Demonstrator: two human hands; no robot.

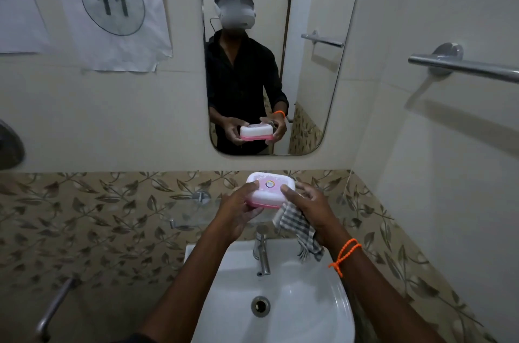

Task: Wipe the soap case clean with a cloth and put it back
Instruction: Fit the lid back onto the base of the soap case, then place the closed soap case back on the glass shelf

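Note:
The soap case (270, 189) has a white lid and a pink base and is held in the air above the sink (303, 300), lid on. My left hand (238, 212) grips its left end with fingers curled over the lid. My right hand (304, 202) holds the right end, thumb on the lid. A grey and white checked cloth (297, 227) hangs from under my right palm, pinned against the case's right side.
A chrome tap (262, 250) stands at the back of the sink, below the case. A mirror (309, 76) hangs on the wall ahead. A towel rail (463, 66) juts from the right wall. A metal pipe (53, 306) runs at lower left.

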